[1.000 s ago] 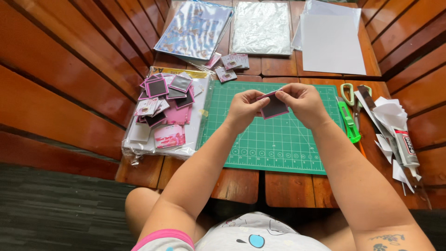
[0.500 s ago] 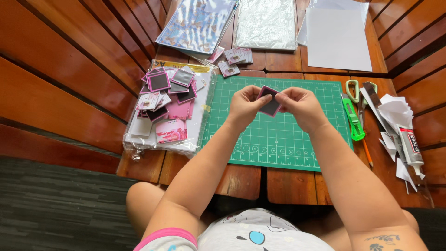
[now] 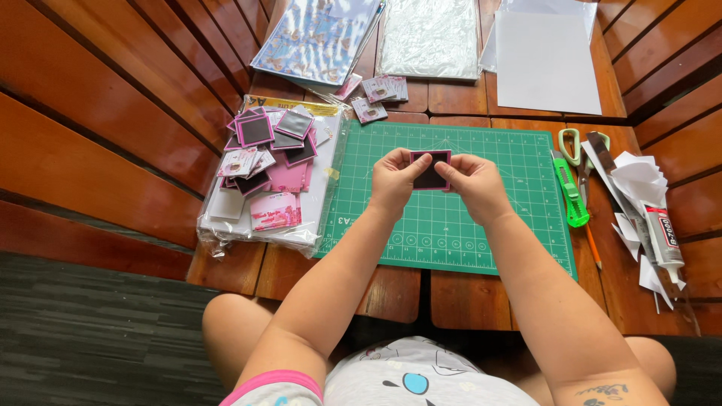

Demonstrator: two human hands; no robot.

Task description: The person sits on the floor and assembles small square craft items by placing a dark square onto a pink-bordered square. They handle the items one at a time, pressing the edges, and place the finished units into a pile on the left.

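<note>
**Small dark square held over the cutting mat, both hands on its edges**

At the left of the frame, a heap of pink-bordered squares (image 3: 265, 143) lies on a clear plastic sleeve (image 3: 256, 225) on the wooden worktop (image 3: 466, 301); they sit well apart from your hands. At the centre, your left hand (image 3: 392, 180) is closed in a pinch on the left edge of the dark square with a pink border (image 3: 430, 169), and your right hand (image 3: 475, 184) is closed in a matching pinch on its right edge. The square hangs just above the green cutting mat (image 3: 451, 233), near the mat's upper middle, touching nothing but your fingertips.

To handle it well, keep your grip on the pink border only, so the dark face stays free of smudges. Hold the piece flat and facing you, with even pressure from both sides, so it does not bow. Work over the mat rather than over the bare wood.

To the right of the mat lie a green utility knife (image 3: 569, 192), scissors (image 3: 577, 146), white paper scraps (image 3: 639, 180) and a tube of glue (image 3: 665, 239); mind the blade when you reach that way.
</note>
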